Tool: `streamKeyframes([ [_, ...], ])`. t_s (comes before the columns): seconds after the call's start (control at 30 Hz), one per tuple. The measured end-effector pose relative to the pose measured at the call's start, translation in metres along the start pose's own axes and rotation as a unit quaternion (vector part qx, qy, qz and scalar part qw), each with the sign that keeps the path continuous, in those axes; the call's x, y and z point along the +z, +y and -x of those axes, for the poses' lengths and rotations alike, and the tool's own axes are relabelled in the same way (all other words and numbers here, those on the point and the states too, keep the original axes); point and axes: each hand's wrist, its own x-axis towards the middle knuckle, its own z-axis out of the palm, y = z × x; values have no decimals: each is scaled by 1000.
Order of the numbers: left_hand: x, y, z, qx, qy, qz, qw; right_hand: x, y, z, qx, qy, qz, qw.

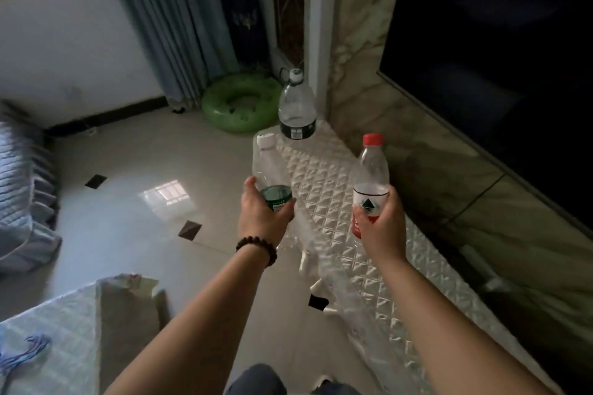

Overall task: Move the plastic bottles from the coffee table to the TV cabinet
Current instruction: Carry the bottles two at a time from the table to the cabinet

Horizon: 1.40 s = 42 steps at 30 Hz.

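Clear, glossy plastic on the white-capped bottle point(270, 170), with a green printed label band where the left hand point(263, 208) grips it. The red-capped bottle point(370, 183) in the right hand point(380, 221) is the same see-through plastic, its label smooth and red and white. At the far corner of the TV cabinet point(337, 202) stands a large bottle point(296, 106), clear plastic with a dark label. The cabinet's top looks quilted, a shiny white diamond pattern under a clear film. The floor tiles point(144, 218) are polished and mirror the window. Dark matt beads form the bracelet point(258, 248). The curtain point(167, 16) is soft grey cloth.
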Motion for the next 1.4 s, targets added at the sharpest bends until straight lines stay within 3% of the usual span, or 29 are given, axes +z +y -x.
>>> streamKeyframes([
  [0.43, 83, 7, -177, 31, -86, -49, 995, 86, 19, -128, 94, 53, 10, 994],
  [0.73, 119, 4, -362, 37, -210, -66, 975, 180, -13, -241, 176, 114, 31, 977],
  [0.97, 160, 5, -430, 65, -282, -80, 954, 206, -11, -294, 246, 132, -5, 960],
  [1.23, 242, -25, -473, 77, -364, -110, 922, 228, 50, -340, 325, 144, -63, 933],
  [1.4, 309, -65, -498, 94, -350, -129, 923, 259, 114, -369, 327, 134, -48, 934],
])
